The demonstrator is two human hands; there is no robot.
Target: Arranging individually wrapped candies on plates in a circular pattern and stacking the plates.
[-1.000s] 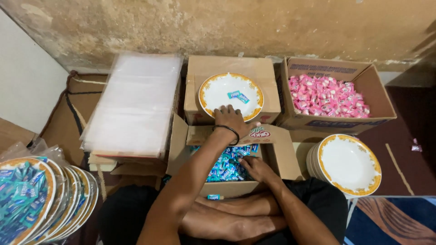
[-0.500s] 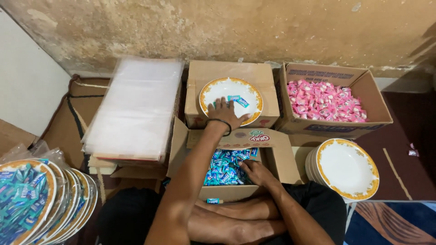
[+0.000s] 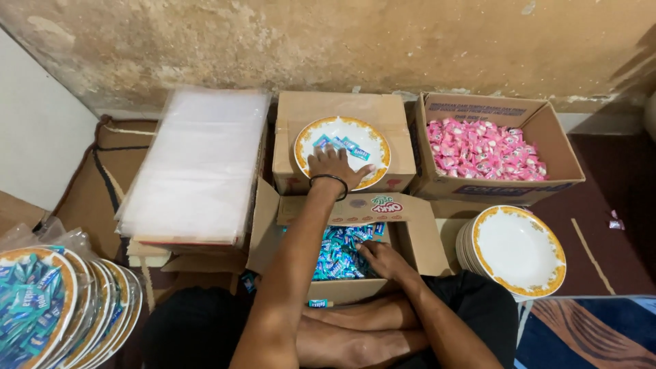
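A white plate with a yellow patterned rim (image 3: 369, 133) rests on a closed cardboard box (image 3: 342, 109) by the wall. Several blue wrapped candies (image 3: 342, 144) lie on it. My left hand (image 3: 335, 167), with a dark band at the wrist, lies flat on the plate's near side, fingers spread and touching the candies. Closer to me, an open box (image 3: 403, 225) holds many blue wrapped candies (image 3: 335, 256). My right hand (image 3: 379, 260) is down in that box, fingers curled into the candies.
An open box of pink wrapped candies (image 3: 482, 150) stands at the right. A stack of empty rimmed plates (image 3: 516, 249) sits beside my right knee. Clear plastic bags (image 3: 198, 160) are piled at the left. Wrapped plates filled with blue candies (image 3: 48, 301) lean at bottom left.
My left hand slid forward from the plate's near rim onto the plate, and more blue candies lie there. My right hand stayed in the blue candy box.
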